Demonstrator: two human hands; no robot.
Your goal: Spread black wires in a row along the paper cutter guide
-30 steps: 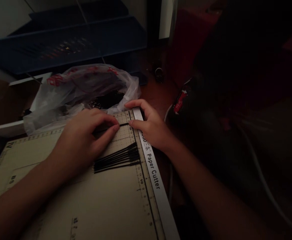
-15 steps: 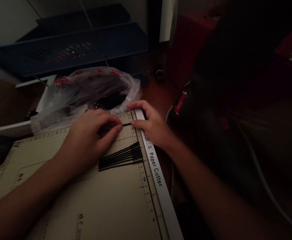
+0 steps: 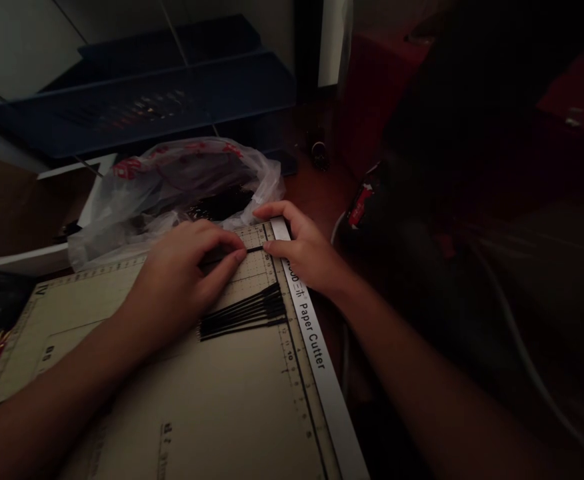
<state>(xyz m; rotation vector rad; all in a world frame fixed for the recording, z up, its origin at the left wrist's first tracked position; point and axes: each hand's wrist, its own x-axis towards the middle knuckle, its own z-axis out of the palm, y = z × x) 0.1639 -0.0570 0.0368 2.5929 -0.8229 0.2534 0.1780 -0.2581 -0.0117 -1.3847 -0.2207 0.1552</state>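
Note:
A cream paper cutter board (image 3: 222, 393) with printed scales lies below me, a grey ruler strip (image 3: 317, 340) along its right edge. Near the top of the board, my left hand (image 3: 192, 267) pinches a thin black strip (image 3: 255, 249) between thumb and forefinger. The thumb of my right hand (image 3: 305, 250) presses the strip's right end, while its fingers curl over the board's edge. Several black strips (image 3: 247, 310) lie side by side just below my hands, their right ends near the ruler strip.
Beyond the board sits a clear plastic bag (image 3: 267, 177) with black pieces inside. Behind it is a blue rack (image 3: 222, 87). A small dark round object (image 3: 319, 153) stands on the reddish surface. A pale cable (image 3: 522, 353) runs down the dark right side.
The view has shifted very slightly. Both hands keep nearly the same place and hold on the black strip.

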